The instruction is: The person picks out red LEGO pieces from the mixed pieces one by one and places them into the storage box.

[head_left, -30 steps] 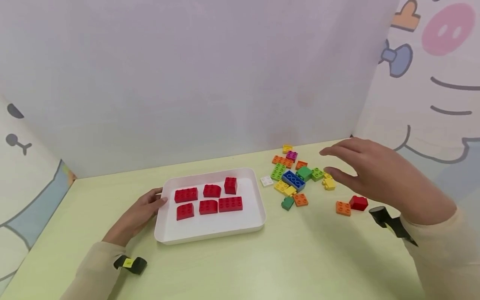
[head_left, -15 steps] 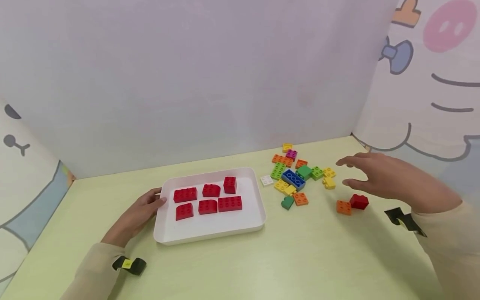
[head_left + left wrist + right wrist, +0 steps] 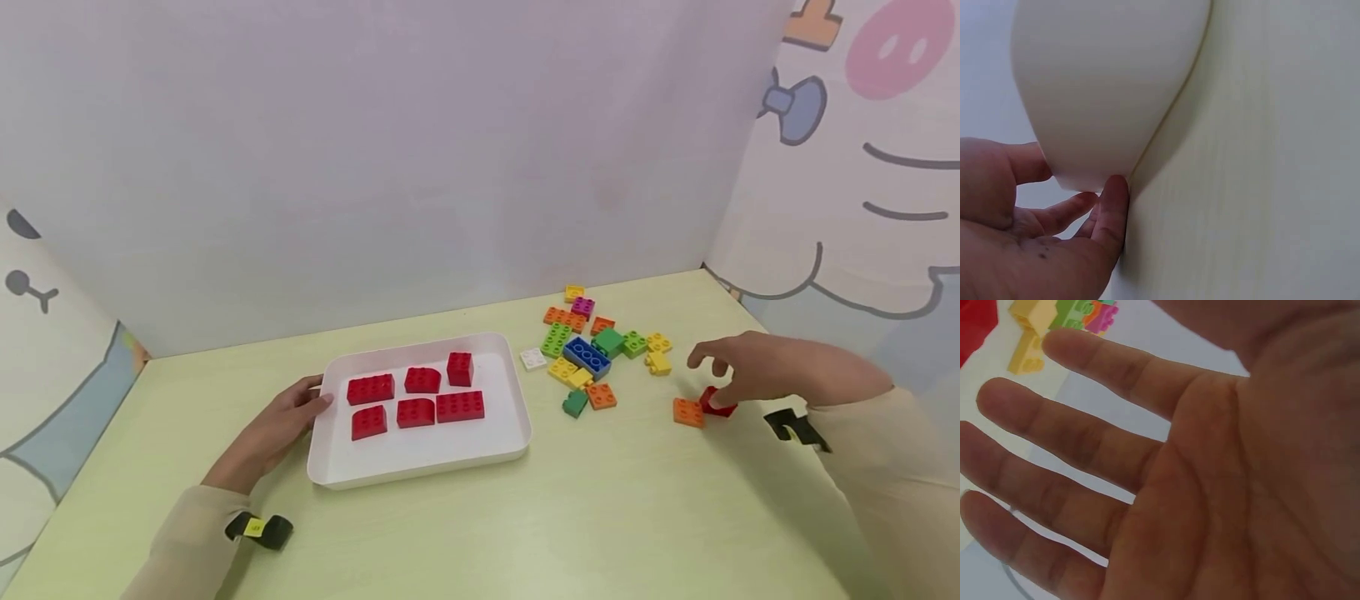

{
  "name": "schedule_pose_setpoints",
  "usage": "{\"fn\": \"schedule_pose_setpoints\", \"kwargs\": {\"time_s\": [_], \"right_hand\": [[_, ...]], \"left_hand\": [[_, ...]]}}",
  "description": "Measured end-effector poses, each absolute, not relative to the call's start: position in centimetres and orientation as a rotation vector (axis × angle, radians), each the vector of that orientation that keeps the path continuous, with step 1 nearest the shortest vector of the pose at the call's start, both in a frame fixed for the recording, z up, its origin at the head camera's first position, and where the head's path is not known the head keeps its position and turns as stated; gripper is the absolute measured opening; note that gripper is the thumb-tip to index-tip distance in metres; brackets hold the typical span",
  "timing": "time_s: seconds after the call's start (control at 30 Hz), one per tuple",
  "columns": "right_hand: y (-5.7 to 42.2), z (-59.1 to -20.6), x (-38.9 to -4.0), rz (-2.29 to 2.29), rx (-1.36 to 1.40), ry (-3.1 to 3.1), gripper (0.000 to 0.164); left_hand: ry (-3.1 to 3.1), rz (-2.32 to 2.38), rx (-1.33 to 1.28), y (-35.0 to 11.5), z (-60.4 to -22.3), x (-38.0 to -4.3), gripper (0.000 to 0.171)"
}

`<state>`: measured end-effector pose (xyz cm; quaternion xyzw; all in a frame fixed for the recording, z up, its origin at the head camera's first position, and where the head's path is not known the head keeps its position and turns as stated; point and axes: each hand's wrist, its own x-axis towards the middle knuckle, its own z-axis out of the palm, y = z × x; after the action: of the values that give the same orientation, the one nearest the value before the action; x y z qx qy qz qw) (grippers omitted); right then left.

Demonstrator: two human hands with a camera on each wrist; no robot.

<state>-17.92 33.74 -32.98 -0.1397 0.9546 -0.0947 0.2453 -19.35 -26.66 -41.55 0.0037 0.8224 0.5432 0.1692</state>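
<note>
A white tray (image 3: 420, 475) with several red bricks (image 3: 461, 406) in it stands left of the middle in the head view. At its left edge my left hand (image 3: 277, 427) holds the wall, thumb at the rim; the left wrist view shows the fingertips against the tray's outer side (image 3: 1110, 94). Over a loose red brick (image 3: 725, 411) on the right is my right hand (image 3: 783, 368), its thumb in front of the brick and hiding part of it. The right wrist view shows spread fingers (image 3: 1079, 437) and part of the red brick (image 3: 972, 328). An orange brick (image 3: 687, 412) sits beside that brick.
Mixed bricks, among them a blue one (image 3: 587, 357), a dark green one (image 3: 575, 403) and a white one (image 3: 533, 359), lie loosely clustered right of the tray. Behind the pale table (image 3: 480, 533) rises a white curtain (image 3: 420, 167).
My right hand first shifted right, away from the brick cluster, then came down over the loose red brick. The left hand stays at the tray's edge.
</note>
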Motion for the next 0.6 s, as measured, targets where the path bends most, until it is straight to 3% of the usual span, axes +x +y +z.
{"fn": "schedule_pose_setpoints", "kwargs": {"time_s": [0.6], "right_hand": [[34.2,-34.9,-19.1,-0.295,-0.362,2.493,0.015]], "left_hand": [[2.336,1.549,0.025,-26.7,-41.6,-19.3,0.061]]}}
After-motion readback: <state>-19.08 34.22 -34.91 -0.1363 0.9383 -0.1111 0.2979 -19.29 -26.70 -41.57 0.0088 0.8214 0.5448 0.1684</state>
